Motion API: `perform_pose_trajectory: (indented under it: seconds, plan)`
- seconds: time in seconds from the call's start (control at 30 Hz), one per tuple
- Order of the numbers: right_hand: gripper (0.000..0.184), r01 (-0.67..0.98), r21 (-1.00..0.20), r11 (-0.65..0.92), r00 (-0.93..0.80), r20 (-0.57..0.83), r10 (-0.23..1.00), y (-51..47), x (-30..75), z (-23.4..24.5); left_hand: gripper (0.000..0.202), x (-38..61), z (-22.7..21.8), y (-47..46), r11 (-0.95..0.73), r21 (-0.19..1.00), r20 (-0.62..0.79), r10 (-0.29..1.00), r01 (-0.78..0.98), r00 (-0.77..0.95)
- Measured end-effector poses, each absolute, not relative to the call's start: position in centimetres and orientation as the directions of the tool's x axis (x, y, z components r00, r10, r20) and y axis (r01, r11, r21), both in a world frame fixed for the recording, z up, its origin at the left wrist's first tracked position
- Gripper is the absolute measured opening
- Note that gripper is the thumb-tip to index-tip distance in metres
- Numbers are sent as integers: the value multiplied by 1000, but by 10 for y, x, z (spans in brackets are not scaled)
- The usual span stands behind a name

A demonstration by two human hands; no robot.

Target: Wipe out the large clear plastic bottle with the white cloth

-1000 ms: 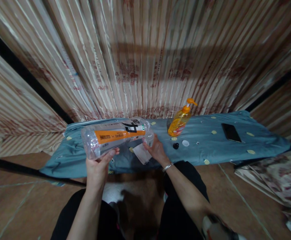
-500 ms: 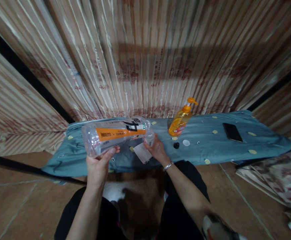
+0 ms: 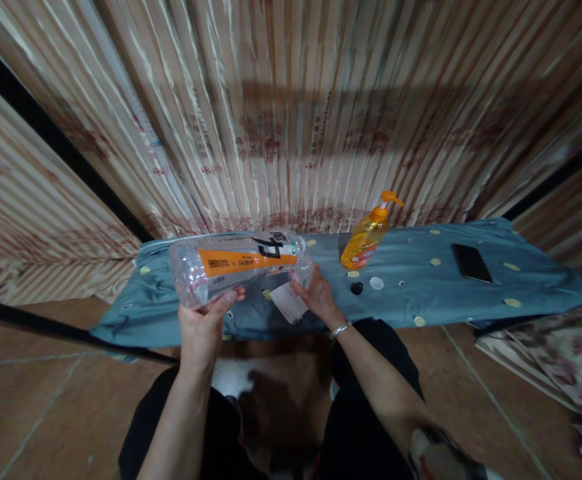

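A large clear plastic bottle (image 3: 191, 267) with an orange, black and white label lies sideways in the air over the blue cloth, neck to the right. My left hand (image 3: 205, 323) grips it from below near its base, thumb along the side. At the neck end, my right hand (image 3: 321, 297) has its fingers closed round the bottle; whether the mouth is capped is hidden. Below the bottle, beside my right fingers, is a piece of white paper (image 3: 289, 303). I cannot tell whether that hand touches it. A black cap (image 3: 357, 288) and a white disc (image 3: 377, 283) lie to the right.
An orange pump bottle (image 3: 365, 240) stands toward the back of the cloth-covered surface (image 3: 435, 293). Farther right lies a black phone (image 3: 471, 263). Pleated curtains (image 3: 291, 133) hang behind, and dark poles (image 3: 65, 140) slant at both sides.
My view has shifted slightly, so everything sits a little farther right. Both hands keep their hold on the bottle, with no clear movement of it over the cloth.
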State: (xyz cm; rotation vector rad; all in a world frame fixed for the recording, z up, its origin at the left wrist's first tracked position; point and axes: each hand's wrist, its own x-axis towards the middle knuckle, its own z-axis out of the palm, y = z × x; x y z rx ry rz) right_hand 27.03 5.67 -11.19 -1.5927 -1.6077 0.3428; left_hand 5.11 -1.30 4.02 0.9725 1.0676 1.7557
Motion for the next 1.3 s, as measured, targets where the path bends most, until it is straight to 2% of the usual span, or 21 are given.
perform_pose_trajectory:
  seconds: [0.77,1.3]
  plan:
    - [54,713,-676,184,156,409,899,58,272,-116,41,56,42,-16,-291,907,182,923,-305,-340]
    - [54,684,-720,118,184,326,927,55,269,-106,44,54,36,-16,-273,905,156,927,-326,-342]
